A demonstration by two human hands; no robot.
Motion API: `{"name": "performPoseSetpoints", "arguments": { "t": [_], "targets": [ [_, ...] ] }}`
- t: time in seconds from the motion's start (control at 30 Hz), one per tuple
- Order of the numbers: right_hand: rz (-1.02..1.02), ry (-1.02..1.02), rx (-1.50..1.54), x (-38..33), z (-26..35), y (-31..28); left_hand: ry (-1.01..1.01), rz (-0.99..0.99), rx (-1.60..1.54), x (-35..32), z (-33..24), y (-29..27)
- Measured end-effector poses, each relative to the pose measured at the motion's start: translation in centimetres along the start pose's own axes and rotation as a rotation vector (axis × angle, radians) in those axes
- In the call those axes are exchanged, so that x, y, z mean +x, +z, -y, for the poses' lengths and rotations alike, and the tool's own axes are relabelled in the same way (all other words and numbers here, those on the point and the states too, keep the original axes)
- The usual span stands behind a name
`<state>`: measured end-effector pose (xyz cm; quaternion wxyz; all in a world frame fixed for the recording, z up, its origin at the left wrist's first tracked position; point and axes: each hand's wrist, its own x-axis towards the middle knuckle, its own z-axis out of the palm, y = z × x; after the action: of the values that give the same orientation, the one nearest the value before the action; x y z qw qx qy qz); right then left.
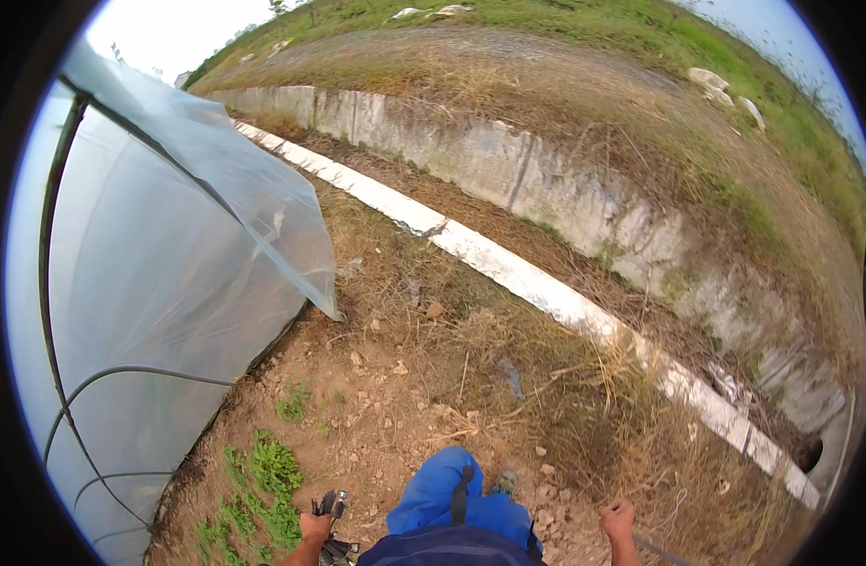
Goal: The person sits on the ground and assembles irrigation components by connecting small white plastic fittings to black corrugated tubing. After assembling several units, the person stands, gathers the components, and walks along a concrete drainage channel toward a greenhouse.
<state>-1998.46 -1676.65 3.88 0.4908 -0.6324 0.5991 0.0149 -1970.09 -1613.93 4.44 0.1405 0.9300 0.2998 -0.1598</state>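
At the lower edge, my left hand (314, 528) is closed around a bunch of black ribbed pieces (334, 505) with shiny metal-looking parts. More of the bunch hangs below the fingers; its exact kind is too small to make out. My right hand (618, 517) is held out to the right in a closed fist. Whatever it may hold is hidden by the fingers. A grey cord or strap (661, 553) runs close by the right wrist, and I cannot tell whether it meets the hand. Between the hands are my blue-clad legs (433, 491), above bare soil.
Clear plastic sheeting (178, 283) over dark curved poles (51, 217) stands at left, its loose corner near the ground. Green plants (272, 467) grow beside it. A low white concrete edge (518, 274) crosses diagonally before a ditch with a concrete wall (565, 179). Dry grass and stones cover the soil.
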Motion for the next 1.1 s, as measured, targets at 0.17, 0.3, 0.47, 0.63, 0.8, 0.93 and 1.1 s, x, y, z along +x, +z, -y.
{"name": "performPoseSetpoints", "arguments": {
  "t": [0.17, 0.3, 0.47, 0.63, 0.8, 0.93, 1.1],
  "targets": [
    [-0.108, -0.130, 0.106, 14.2, 20.3, 3.5, -0.306, 0.007, 0.002, 6.8, -9.9, 5.8],
    [0.142, -0.262, -0.114, 23.0, 26.8, 8.4, -0.344, 0.097, 0.014, 12.7, -23.4, 7.8],
    [0.305, -0.212, -0.244, 31.0, 37.2, 16.4, -0.068, 0.250, -0.170, 20.4, -51.8, 1.9],
    [0.461, -0.347, -0.507, 40.8, 50.5, 25.3, 0.133, 0.159, -0.486, 31.0, -72.3, -1.6],
    [0.525, -0.961, -0.929, 56.4, 59.0, 29.6, 0.071, 0.135, -0.645, 42.4, -85.4, -4.5],
    [0.396, -1.208, -1.329, 66.1, 73.8, 30.8, -0.030, 0.137, -0.567, 48.3, -91.9, -9.9],
    [0.515, -0.849, -0.456, 63.5, 101.6, 40.6, -0.407, -0.021, -0.400, 51.6, -90.1, -18.4]
  ]
}}
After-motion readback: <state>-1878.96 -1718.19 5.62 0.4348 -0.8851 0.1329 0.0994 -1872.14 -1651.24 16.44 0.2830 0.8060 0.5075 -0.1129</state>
